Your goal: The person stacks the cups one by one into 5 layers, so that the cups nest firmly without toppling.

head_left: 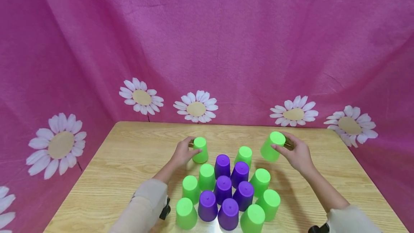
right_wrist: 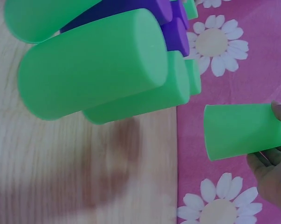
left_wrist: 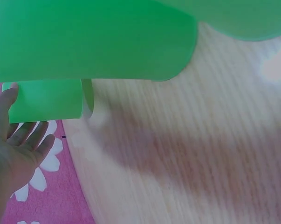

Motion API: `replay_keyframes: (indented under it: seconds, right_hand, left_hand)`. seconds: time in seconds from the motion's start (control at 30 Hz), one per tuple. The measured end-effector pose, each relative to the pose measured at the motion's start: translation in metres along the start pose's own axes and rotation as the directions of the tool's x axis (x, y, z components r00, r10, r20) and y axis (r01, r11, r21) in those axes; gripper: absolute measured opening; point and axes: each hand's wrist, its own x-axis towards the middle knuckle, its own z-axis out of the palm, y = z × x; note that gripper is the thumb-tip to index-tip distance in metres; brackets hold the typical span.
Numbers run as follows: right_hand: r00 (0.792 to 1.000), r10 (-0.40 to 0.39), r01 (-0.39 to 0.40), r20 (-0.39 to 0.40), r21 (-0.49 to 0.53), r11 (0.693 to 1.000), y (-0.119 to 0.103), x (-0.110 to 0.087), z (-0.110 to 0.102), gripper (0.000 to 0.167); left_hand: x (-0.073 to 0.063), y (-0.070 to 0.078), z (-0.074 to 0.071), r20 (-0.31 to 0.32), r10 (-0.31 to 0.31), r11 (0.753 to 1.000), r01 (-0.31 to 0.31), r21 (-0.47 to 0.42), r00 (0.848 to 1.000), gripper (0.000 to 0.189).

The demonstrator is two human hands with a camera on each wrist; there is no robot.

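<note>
My left hand grips an upside-down green cup at the far left corner of a cup group, thumb on the near side. In the left wrist view that same green cup has its rim close to the table. My right hand holds another green cup between thumb and fingers, lifted and tilted at the far right. The right wrist view shows this lifted green cup against the pink cloth. Between the hands stand several upside-down purple cups, flanked by green cups.
The cups stand on a light wooden table. Beyond its back edge hangs a pink cloth with white daisies. One green cup stands at the back of the group, between the two held cups.
</note>
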Motion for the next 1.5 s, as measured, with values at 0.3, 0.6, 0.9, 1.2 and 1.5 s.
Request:
replay_keyframes:
  seconds: [0.3, 0.6, 0.9, 1.2, 1.5]
  right_hand:
    - [1.000, -0.026, 0.027, -0.012, 0.100, 0.995, -0.014, 0.013, 0.010, 0.044]
    - [1.000, 0.007, -0.010, 0.019, 0.167, 0.986, -0.031, 0.026, 0.027, 0.046]
    - [0.996, 0.052, -0.064, 0.072, 0.185, 0.981, -0.043, 0.036, 0.046, 0.046]
    - [0.995, 0.038, -0.056, 0.095, 0.192, 0.980, -0.051, 0.044, 0.069, 0.046]
    - [0.994, 0.056, -0.074, 0.091, 0.199, 0.977, -0.052, 0.051, 0.087, 0.047]
  left_hand:
    - [0.011, 0.000, -0.001, -0.023, -0.031, 0.999, 0.032, 0.025, 0.999, 0.044]
    - [0.016, 0.007, 0.002, -0.021, -0.074, 0.996, 0.075, 0.041, 0.997, 0.044]
    - [0.020, 0.008, 0.005, -0.018, -0.084, 0.995, 0.085, 0.053, 0.996, 0.045]
    - [0.020, 0.003, 0.008, -0.006, -0.091, 0.994, 0.092, 0.060, 0.996, 0.045]
    - [0.020, 0.001, 0.009, -0.009, -0.096, 0.994, 0.096, 0.042, 0.995, 0.045]
